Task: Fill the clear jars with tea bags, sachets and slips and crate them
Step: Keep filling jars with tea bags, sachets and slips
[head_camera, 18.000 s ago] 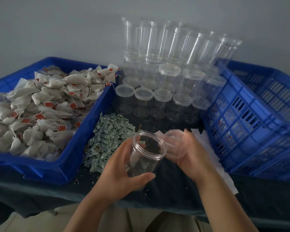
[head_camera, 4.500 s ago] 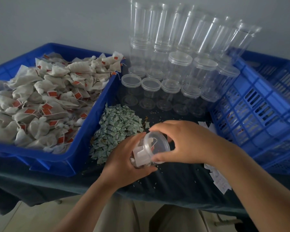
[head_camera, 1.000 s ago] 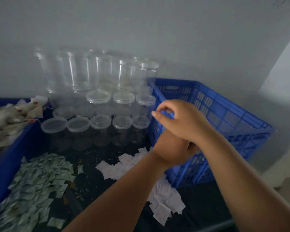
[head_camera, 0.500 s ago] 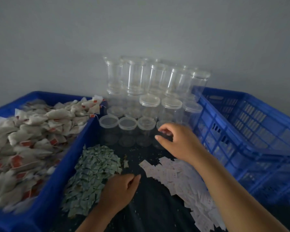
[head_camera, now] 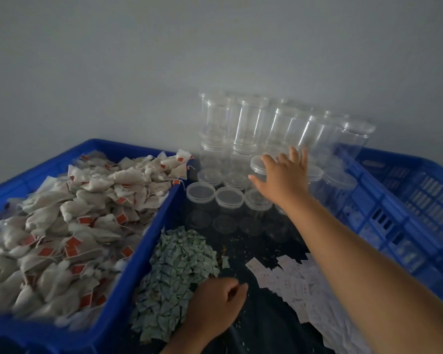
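My right grip [head_camera: 284, 180], spread wide and empty, hovers over the upright lidded jar [head_camera: 257, 163] just under its palm, far nearer than my left grip [head_camera: 215, 305], loosely curled beside the sachets [head_camera: 177, 267].

No text can be read. The white slips [head_camera: 292, 279], just right of the fingers [head_camera: 239, 288] of the left hand [head_camera: 215, 305], carry faint blurred print; the tea bags' [head_camera: 95, 185] red tags [head_camera: 72, 245] and the green sachets [head_camera: 179, 259] show nothing legible.
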The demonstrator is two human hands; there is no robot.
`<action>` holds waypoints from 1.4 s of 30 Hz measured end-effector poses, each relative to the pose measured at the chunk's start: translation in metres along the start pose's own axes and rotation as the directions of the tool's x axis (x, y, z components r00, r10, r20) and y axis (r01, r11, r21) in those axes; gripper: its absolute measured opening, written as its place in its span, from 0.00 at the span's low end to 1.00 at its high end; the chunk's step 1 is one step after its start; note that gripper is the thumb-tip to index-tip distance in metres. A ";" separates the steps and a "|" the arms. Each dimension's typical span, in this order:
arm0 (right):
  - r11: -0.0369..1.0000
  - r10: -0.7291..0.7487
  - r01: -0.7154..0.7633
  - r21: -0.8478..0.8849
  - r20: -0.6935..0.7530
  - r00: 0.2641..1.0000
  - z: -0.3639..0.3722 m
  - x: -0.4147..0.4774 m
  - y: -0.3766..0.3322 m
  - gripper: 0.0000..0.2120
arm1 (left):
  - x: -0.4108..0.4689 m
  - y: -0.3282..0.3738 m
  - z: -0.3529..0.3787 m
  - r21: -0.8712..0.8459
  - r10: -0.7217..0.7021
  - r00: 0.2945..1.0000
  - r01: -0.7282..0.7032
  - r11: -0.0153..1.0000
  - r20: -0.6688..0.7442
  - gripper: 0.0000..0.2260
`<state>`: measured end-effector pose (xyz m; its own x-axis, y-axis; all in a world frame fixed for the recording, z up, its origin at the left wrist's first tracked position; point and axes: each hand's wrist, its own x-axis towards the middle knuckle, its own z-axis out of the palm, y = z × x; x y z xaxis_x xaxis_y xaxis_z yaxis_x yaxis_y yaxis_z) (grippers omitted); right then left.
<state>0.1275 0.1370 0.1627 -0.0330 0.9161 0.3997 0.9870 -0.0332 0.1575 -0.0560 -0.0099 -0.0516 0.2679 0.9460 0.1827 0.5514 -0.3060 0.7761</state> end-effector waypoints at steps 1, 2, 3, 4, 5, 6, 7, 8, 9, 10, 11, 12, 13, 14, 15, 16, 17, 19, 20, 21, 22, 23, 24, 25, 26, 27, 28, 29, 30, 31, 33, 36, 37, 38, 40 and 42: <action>0.999 -0.016 0.017 0.029 -0.029 0.999 0.000 -0.002 -0.002 0.37 | 0.000 -0.001 0.000 -0.007 0.000 1.000 0.000 1.000 -0.005 0.27; 0.995 -0.035 0.040 0.088 -0.056 0.998 -0.002 -0.005 -0.004 0.36 | -0.001 -0.002 0.001 -0.014 -0.002 1.000 0.002 1.000 -0.011 0.27; 0.983 -0.052 0.065 0.173 -0.078 0.996 -0.005 -0.010 -0.006 0.37 | -0.002 -0.002 0.002 -0.020 -0.006 1.000 0.006 1.000 -0.016 0.26; 0.957 -0.063 0.088 0.276 -0.098 0.993 -0.010 -0.015 -0.007 0.38 | -0.002 -0.001 0.002 -0.026 -0.012 1.000 0.011 1.000 -0.020 0.25; 0.917 -0.059 0.102 0.386 -0.122 0.991 -0.014 -0.021 -0.008 0.38 | -0.002 0.000 0.001 -0.037 -0.019 1.000 0.018 0.999 -0.019 0.24; 0.871 -0.044 0.110 0.480 -0.146 0.988 -0.019 -0.028 -0.009 0.39 | -0.002 0.001 0.000 -0.056 -0.028 1.000 0.027 0.998 -0.009 0.23; 0.830 -0.026 0.115 0.545 -0.168 0.985 -0.024 -0.037 -0.010 0.38 | -0.002 0.002 -0.002 -0.081 -0.038 0.999 0.038 0.996 0.000 0.22; 0.802 -0.012 0.114 0.587 -0.174 0.985 -0.030 -0.048 -0.011 0.37 | -0.002 0.004 -0.004 -0.116 -0.047 0.999 0.045 0.992 -0.015 0.22; 0.780 -0.008 0.103 0.617 -0.154 0.988 -0.035 -0.059 -0.010 0.37 | -0.003 0.006 -0.006 -0.156 -0.052 0.997 0.042 0.987 -0.064 0.25; 0.759 -0.013 0.077 0.646 -0.104 0.995 -0.040 -0.072 -0.009 0.37 | -0.003 0.006 -0.007 -0.203 -0.048 0.989 0.020 0.979 -0.137 0.31; 0.738 -0.020 0.037 0.674 -0.033 0.999 -0.042 -0.085 -0.007 0.37 | -0.004 0.007 -0.008 -0.254 -0.037 0.976 -0.019 0.967 -0.216 0.40; 0.711 -0.026 -0.011 0.703 0.042 0.999 -0.042 -0.100 -0.004 0.37 | -0.005 0.005 -0.007 -0.302 -0.016 0.959 -0.073 0.951 -0.281 0.48; 0.674 -0.030 -0.058 0.736 0.106 0.994 -0.038 -0.116 -0.002 0.37 | -0.007 0.003 -0.006 -0.337 0.011 0.945 -0.127 0.933 -0.327 0.52; 0.629 -0.025 -0.104 0.770 0.153 0.988 -0.033 -0.133 -0.001 0.36 | -0.009 0.003 -0.006 -0.356 0.046 0.934 -0.181 0.917 -0.355 0.54; 0.586 -0.005 -0.148 0.796 0.186 0.983 -0.025 -0.150 -0.002 0.35 | -0.011 0.003 -0.006 -0.348 0.096 0.923 -0.235 0.907 -0.373 0.55; 0.555 0.029 -0.192 0.809 0.211 0.977 -0.018 -0.167 -0.005 0.35 | -0.012 0.003 -0.006 -0.311 0.164 0.906 -0.298 0.903 -0.391 0.54; 0.534 0.071 -0.242 0.810 0.243 0.967 -0.012 -0.182 -0.009 0.36 | -0.013 0.004 -0.006 -0.250 0.239 0.881 -0.360 0.899 -0.408 0.52; 0.504 0.125 -0.351 0.789 0.336 0.934 -0.001 -0.204 -0.016 0.41 | -0.013 0.006 -0.005 -0.118 0.354 0.835 -0.438 0.891 -0.421 0.48; 0.509 0.133 -0.398 0.763 0.387 0.912 0.003 -0.213 -0.017 0.43 | -0.014 0.007 -0.004 -0.068 0.376 0.829 -0.440 0.895 -0.413 0.47; 0.536 0.132 -0.430 0.727 0.431 0.893 0.006 -0.219 -0.019 0.44 | -0.015 0.009 -0.004 -0.028 0.371 0.838 -0.416 0.909 -0.400 0.47; 0.576 0.128 -0.441 0.688 0.457 0.880 0.008 -0.225 -0.020 0.44 | -0.016 0.010 -0.004 0.014 0.354 0.852 -0.378 0.926 -0.386 0.48; 0.616 0.129 -0.438 0.656 0.464 0.876 0.010 -0.229 -0.021 0.45 | -0.017 0.010 -0.004 0.067 0.342 0.861 -0.343 0.937 -0.377 0.48; 0.647 0.139 -0.428 0.631 0.455 0.880 0.011 -0.233 -0.022 0.45 | -0.018 0.010 -0.004 0.126 0.346 0.860 -0.322 0.938 -0.376 0.48; 0.669 0.148 -0.417 0.616 0.439 0.886 0.011 -0.237 -0.023 0.46 | -0.019 0.010 -0.003 0.177 0.363 0.852 -0.318 0.931 -0.378 0.46; 0.688 0.155 -0.401 0.606 0.417 0.896 0.011 -0.240 -0.023 0.46 | -0.019 0.011 -0.002 0.209 0.383 0.841 -0.325 0.922 -0.383 0.44; 0.710 0.153 -0.374 0.596 0.388 0.909 0.011 -0.242 -0.023 0.44 | -0.019 0.013 -0.002 0.224 0.397 0.829 -0.332 0.916 -0.394 0.42; 0.742 0.146 -0.336 0.580 0.349 0.926 0.011 -0.245 -0.023 0.42 | -0.019 0.016 -0.002 0.229 0.402 0.819 -0.334 0.914 -0.408 0.41; 0.777 0.133 -0.291 0.558 0.306 0.943 0.010 -0.247 -0.023 0.40 | -0.019 0.019 -0.004 0.224 0.397 0.816 -0.331 0.917 -0.419 0.40; 0.808 0.109 -0.239 0.538 0.262 0.959 0.010 -0.249 -0.023 0.39 | -0.021 0.022 -0.006 0.204 0.387 0.822 -0.330 0.922 -0.417 0.39; 0.839 0.068 -0.171 0.517 0.212 0.975 0.009 -0.251 -0.022 0.38 | -0.022 0.023 -0.008 0.163 0.371 0.841 -0.333 0.929 -0.394 0.39; 0.879 -0.075 0.009 0.476 0.120 0.990 0.005 -0.251 -0.017 0.40 | -0.026 0.023 -0.015 0.030 0.324 0.900 -0.331 0.943 -0.292 0.37; 0.832 -0.355 0.283 0.477 0.066 0.932 -0.005 -0.240 0.005 0.36 | -0.027 0.017 -0.021 -0.248 0.275 0.961 -0.275 0.929 -0.032 0.32; 0.797 -0.424 0.340 0.499 0.063 0.904 -0.009 -0.236 0.013 0.33 | -0.026 0.016 -0.020 -0.308 0.272 0.962 -0.253 0.917 0.023 0.32; 0.761 -0.467 0.362 0.538 0.068 0.881 -0.013 -0.231 0.020 0.32 | -0.025 0.015 -0.019 -0.343 0.267 0.963 -0.236 0.909 0.044 0.32; 0.696 -0.495 0.326 0.640 0.099 0.863 -0.022 -0.225 0.028 0.32 | -0.019 0.013 -0.017 -0.373 0.259 0.966 -0.233 0.898 0.021 0.32; 0.647 -0.489 0.242 0.723 0.150 0.859 -0.029 -0.222 0.033 0.32 | -0.014 0.011 -0.015 -0.374 0.256 0.967 -0.238 0.896 -0.002 0.33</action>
<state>0.1632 -0.0795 0.1055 -0.4878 0.8631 0.1307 0.7443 0.4894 -0.4544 -0.0653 -0.0253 -0.0363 0.3982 0.8364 0.3765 0.1348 -0.4594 0.8780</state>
